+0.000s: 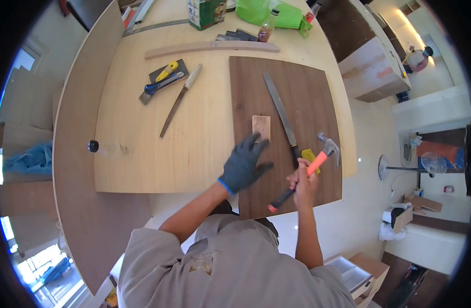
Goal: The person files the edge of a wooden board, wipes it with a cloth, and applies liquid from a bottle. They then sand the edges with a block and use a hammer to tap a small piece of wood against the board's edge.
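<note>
My right hand, bare, is wrapped round the handle of a claw hammer with an orange and black grip. Its metal head points up and to the right above a brown wood panel. My left hand wears a dark glove with a blue cuff, fingers spread, over the panel's left part. The fingertips are right at the lower end of a small wooden block. Between the block and the hammer lies a long flat file with a black handle. A yellow object shows partly behind the hammer.
On the pale tabletop lie a wooden-handled file, a blue utility knife and a yellow-handled tool. A clear bottle lies at left. A wood strip, box, drink bottle and green bag are at the back.
</note>
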A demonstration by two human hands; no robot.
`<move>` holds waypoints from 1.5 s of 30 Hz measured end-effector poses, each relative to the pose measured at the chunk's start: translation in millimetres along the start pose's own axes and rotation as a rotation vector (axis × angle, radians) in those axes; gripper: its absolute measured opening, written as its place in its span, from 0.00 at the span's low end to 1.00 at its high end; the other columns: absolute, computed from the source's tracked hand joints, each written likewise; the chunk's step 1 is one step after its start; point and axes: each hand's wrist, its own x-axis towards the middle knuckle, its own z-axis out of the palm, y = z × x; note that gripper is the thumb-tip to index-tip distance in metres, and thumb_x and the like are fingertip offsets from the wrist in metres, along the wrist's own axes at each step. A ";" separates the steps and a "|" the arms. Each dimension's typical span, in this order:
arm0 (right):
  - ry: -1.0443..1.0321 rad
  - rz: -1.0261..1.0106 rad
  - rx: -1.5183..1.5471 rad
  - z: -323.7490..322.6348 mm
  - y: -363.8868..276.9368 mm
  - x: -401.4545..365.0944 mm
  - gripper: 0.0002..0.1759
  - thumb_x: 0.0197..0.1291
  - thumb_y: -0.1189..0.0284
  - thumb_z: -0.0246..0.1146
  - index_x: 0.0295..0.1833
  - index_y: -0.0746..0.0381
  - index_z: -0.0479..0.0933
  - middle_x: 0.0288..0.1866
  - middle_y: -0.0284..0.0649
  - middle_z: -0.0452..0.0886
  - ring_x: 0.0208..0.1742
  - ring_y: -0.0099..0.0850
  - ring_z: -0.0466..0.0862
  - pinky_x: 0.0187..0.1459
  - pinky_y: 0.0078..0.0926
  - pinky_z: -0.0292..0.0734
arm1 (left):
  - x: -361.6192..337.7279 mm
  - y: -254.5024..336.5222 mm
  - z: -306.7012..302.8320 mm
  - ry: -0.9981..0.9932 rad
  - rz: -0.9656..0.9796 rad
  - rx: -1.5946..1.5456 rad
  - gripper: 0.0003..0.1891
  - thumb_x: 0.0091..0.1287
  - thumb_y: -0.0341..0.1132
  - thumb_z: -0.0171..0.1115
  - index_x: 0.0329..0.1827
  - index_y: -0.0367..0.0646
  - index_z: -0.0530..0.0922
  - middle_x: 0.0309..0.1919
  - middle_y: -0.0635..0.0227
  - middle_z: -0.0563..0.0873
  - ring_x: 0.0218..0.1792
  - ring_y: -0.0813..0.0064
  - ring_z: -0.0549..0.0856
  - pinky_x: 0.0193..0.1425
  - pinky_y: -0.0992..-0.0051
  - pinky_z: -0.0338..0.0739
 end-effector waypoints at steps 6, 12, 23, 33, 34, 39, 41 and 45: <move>0.160 0.113 -0.208 -60.1 5.3 -42.3 0.14 0.77 0.65 0.58 0.57 0.63 0.77 0.23 0.24 0.65 0.20 0.14 0.67 0.24 0.17 0.69 | 65.1 -42.1 34.3 -0.173 0.009 0.325 0.51 0.51 0.51 0.77 0.78 0.44 0.64 0.71 0.43 0.69 0.74 0.45 0.67 0.77 0.47 0.58; 0.267 0.119 -0.522 -101.9 15.4 -101.7 0.15 0.73 0.67 0.63 0.59 0.63 0.79 0.25 0.27 0.73 0.22 0.16 0.72 0.25 0.19 0.70 | 37.7 -84.8 -10.2 0.252 -0.051 0.186 0.48 0.54 0.46 0.82 0.73 0.31 0.67 0.67 0.44 0.76 0.69 0.48 0.74 0.75 0.57 0.69; 0.286 0.216 -0.637 -168.7 64.0 -147.3 0.13 0.75 0.69 0.57 0.58 0.61 0.79 0.25 0.26 0.71 0.21 0.16 0.71 0.23 0.19 0.71 | -94.0 -178.5 -70.7 0.316 -0.521 0.068 0.33 0.79 0.42 0.49 0.84 0.41 0.53 0.78 0.46 0.66 0.69 0.52 0.78 0.71 0.61 0.71; 0.285 0.235 -0.531 -184.2 66.9 -153.2 0.16 0.75 0.68 0.57 0.61 0.64 0.78 0.25 0.27 0.71 0.22 0.16 0.72 0.23 0.19 0.72 | -134.1 -250.2 -84.2 0.533 -0.348 0.552 0.21 0.75 0.39 0.57 0.66 0.36 0.77 0.50 0.53 0.88 0.46 0.60 0.87 0.55 0.65 0.80; 0.306 0.268 -0.536 -181.4 58.7 -155.9 0.16 0.75 0.68 0.57 0.62 0.63 0.77 0.26 0.28 0.71 0.22 0.17 0.72 0.24 0.20 0.73 | -147.3 -276.3 -90.0 0.366 -0.191 0.799 0.20 0.74 0.37 0.58 0.64 0.35 0.79 0.48 0.54 0.87 0.43 0.61 0.86 0.52 0.66 0.82; 0.395 0.299 -0.480 -190.2 50.0 -169.4 0.16 0.74 0.69 0.58 0.61 0.65 0.74 0.25 0.29 0.70 0.20 0.17 0.71 0.23 0.20 0.72 | -87.4 -159.3 -68.0 0.599 -0.462 0.004 0.19 0.76 0.32 0.61 0.66 0.34 0.77 0.44 0.60 0.90 0.43 0.72 0.87 0.52 0.74 0.82; 0.393 0.285 -0.382 -197.3 47.5 -164.3 0.15 0.73 0.68 0.60 0.59 0.64 0.74 0.24 0.29 0.71 0.20 0.18 0.71 0.23 0.20 0.71 | -43.2 -72.6 -15.4 0.207 -0.237 0.115 0.16 0.74 0.29 0.62 0.63 0.37 0.80 0.53 0.62 0.88 0.53 0.70 0.86 0.57 0.72 0.81; 0.295 0.319 -0.085 -197.9 -3.8 -143.6 0.14 0.74 0.68 0.59 0.59 0.64 0.74 0.24 0.30 0.71 0.20 0.18 0.71 0.23 0.20 0.70 | 43.0 72.7 89.6 -0.081 0.263 0.192 0.14 0.66 0.36 0.67 0.52 0.41 0.85 0.53 0.53 0.85 0.55 0.51 0.83 0.60 0.57 0.78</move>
